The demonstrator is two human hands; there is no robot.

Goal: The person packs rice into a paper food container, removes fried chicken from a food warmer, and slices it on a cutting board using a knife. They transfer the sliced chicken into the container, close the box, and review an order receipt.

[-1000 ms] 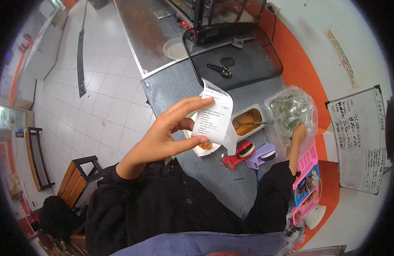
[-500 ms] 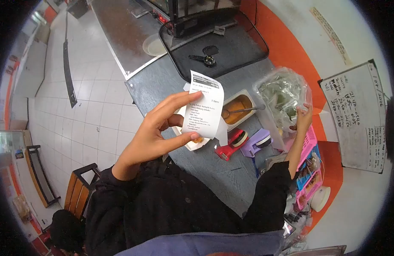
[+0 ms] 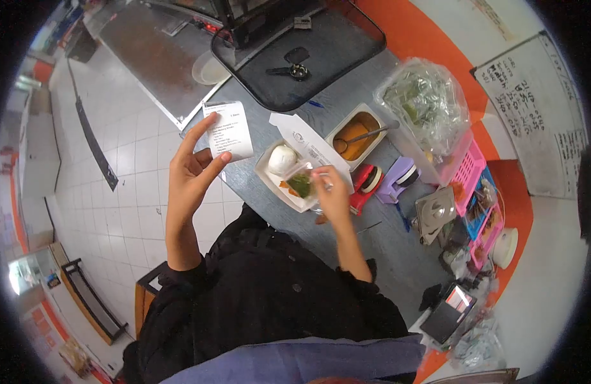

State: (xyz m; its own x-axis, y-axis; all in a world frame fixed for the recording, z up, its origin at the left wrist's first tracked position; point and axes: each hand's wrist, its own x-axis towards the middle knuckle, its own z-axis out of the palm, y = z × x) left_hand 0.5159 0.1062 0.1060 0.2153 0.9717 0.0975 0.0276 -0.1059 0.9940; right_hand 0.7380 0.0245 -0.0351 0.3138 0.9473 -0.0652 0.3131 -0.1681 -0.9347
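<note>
A printed paper receipt [image 3: 230,133] is pinched between the thumb and fingers of my left hand [image 3: 191,169], raised left of the food box. My right hand [image 3: 334,197] grips a small clear plastic packet [image 3: 300,184] with green contents by its edge, over the open white takeaway box [image 3: 270,182]. Inside the box, a round white wrapped lump [image 3: 282,159] lies at the back, and orange-brown food shows partly under the packet. The box's lid [image 3: 308,142] is folded back, with print on it.
Behind the box stands a tub of orange sauce [image 3: 356,144] with a ladle [image 3: 372,133]. A red tape dispenser [image 3: 361,200] and a purple one [image 3: 393,182] sit to the right, near a large clear bag [image 3: 430,105] of green packets. A black tray [image 3: 257,83] lies at the back.
My right hand has come from the large clear bag to the takeaway box, bringing a small packet. My left hand has moved left and away with the receipt, uncovering the box.
</note>
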